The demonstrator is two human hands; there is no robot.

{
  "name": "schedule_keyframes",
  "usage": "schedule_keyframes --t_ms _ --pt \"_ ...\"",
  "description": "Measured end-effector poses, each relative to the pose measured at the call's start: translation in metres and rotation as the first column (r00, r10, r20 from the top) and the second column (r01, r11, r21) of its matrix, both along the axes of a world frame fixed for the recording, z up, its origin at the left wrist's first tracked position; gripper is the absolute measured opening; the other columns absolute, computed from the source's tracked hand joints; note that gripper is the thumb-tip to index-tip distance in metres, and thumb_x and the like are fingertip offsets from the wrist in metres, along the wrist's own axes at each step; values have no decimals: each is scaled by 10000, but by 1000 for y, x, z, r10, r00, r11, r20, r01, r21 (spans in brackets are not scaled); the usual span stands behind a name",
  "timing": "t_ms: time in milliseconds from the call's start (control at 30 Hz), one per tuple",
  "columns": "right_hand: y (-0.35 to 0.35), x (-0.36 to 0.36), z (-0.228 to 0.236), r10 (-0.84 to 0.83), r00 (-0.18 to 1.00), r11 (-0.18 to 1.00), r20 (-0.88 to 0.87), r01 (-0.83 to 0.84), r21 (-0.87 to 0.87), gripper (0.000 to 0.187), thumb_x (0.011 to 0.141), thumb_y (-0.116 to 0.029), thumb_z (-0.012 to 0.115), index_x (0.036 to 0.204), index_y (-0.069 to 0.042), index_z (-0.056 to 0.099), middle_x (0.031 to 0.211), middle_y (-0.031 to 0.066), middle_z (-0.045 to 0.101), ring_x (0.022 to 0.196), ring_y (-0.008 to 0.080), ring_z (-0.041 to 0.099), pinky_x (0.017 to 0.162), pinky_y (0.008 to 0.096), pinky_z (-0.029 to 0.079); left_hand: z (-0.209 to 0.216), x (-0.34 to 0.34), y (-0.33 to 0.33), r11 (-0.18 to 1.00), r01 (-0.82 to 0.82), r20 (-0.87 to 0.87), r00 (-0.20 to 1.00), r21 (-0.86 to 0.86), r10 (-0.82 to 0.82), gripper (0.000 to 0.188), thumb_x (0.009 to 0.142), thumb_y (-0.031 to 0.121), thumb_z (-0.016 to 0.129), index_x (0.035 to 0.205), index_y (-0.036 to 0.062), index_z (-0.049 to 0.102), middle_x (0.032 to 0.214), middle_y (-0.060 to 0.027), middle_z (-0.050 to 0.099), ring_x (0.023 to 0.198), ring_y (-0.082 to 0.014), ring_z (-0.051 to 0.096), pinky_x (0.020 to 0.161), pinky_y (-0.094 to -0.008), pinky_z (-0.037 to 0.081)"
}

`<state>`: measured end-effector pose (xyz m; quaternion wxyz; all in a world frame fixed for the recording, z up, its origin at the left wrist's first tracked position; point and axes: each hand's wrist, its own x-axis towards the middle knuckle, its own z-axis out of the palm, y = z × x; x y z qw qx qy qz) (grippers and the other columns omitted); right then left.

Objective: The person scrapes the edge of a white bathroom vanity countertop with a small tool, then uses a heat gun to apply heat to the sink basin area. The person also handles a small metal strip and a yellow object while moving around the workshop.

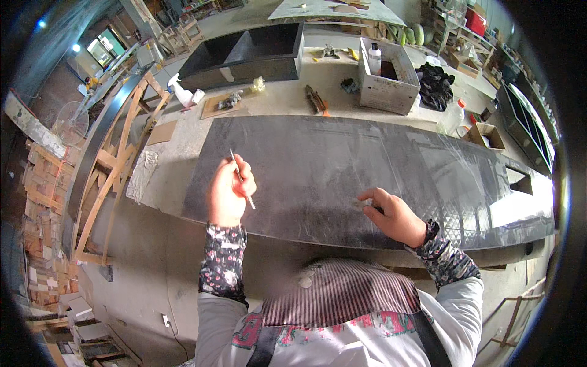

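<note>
Surface work on the dark stone slab (342,165), which spans the middle of the frame, looks under way, and the next move seems to call for bringing tool and pad together on one spot. The left hand (227,194), raised left of centre, is closed around a thin metal tool (242,179) held pen-like. The right hand (396,217), lower right of centre, presses a small greyish pad (362,202) under bent fingertips against the slab.
</note>
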<state>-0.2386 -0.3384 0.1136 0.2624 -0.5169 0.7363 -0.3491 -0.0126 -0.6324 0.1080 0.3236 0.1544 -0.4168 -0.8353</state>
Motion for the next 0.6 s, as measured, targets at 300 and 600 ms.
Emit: schedule_keyframes --t_ms 300,600 --pt "-32 -29 -24 207 978 973 8 -205 -103 305 891 -94 588 1163 13 501 969 257 652 953 403 644 789 424 522 -72 -62 -127 345 239 405 284 -908 869 292 783 283 745 842 5 683 846 -182 689 794 -322 660 736 -395 511" --pt "-55 -61 -10 266 928 957 262 -286 43 239 849 -146 660 1037 -9 608 883 193 682 835 352 677 747 400 534 -57 -56 -43 88 457 370 576 -885 729 116 860 126 648 930 40 679 895 -144 613 810 -337 633 700 -401 513"
